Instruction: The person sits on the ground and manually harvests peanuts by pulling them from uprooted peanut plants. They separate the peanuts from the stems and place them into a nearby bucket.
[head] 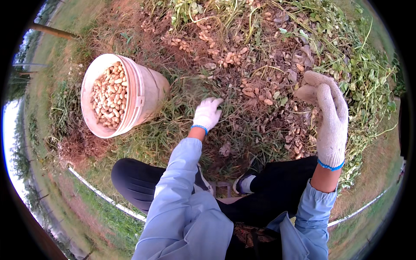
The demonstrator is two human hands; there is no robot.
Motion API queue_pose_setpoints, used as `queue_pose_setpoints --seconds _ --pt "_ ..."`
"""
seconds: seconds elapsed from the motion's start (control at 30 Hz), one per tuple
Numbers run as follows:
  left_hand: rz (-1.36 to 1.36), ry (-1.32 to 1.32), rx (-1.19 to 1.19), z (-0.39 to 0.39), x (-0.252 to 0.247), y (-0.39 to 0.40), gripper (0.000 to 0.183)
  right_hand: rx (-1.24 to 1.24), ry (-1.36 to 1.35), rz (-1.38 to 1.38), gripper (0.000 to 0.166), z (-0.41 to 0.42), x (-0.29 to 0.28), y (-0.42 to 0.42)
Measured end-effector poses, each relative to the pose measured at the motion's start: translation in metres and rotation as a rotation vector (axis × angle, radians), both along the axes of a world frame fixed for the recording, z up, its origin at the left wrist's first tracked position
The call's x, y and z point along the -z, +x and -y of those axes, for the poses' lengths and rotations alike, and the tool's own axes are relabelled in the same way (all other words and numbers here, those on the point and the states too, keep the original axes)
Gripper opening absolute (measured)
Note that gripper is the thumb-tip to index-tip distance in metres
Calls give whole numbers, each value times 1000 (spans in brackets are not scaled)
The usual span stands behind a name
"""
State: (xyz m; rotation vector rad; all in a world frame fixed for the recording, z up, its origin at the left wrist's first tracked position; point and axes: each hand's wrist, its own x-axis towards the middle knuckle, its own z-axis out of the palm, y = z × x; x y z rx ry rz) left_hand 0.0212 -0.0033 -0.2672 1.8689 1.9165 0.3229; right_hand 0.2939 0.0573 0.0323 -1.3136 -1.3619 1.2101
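Note:
My left hand (207, 113), in a white knit glove with a blue cuff edge, is low over the grass, fingers apart and nothing in them. To its left a white plastic bucket (150, 87) leans with its mouth towards the left, holding many unshelled peanuts (112, 94). My right hand (328, 113), gloved alike, is raised at the right above the plants, its fingers bent together; whether something lies between them I cannot tell. Clusters of peanuts in their shells (234, 58) lie among roots and dry leaves ahead, with more loose peanuts (256, 92) between my hands.
Pulled peanut plants (364, 71) with green leaves are heaped along the top and right. My bent legs in black trousers (139, 182) and my shoes are close below the hands. A white line (107, 199) crosses the grass at lower left. A wooden post (53, 31) stands at upper left.

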Motion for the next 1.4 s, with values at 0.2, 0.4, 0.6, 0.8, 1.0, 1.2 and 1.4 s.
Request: queue_pose_setpoints --seconds 0.2,0.4,0.6,0.8,1.0,1.2,1.4 --pt "-217 -5 -12 69 46 48 46 -37 -16 120 38 0 0 -1" --pt "-137 52 -5 65 37 39 39 -58 -47 107 37 -2 4 -7" --pt "138 -263 -595 25 30 30 28 -98 -53 134 34 -4 2 -10" --pt "-111 -354 -468 -21 40 24 38 -67 -97 169 31 -4 0 -15" --pt "-35 -398 -634 -33 79 14 36 -102 -136 171 29 -2 -3 -17" --pt "306 -187 -625 4 75 -10 42 -101 -108 149 28 0 -1 -9" --pt "1048 133 -951 47 43 -14 23 -142 -79 86 27 2 -2 -8"
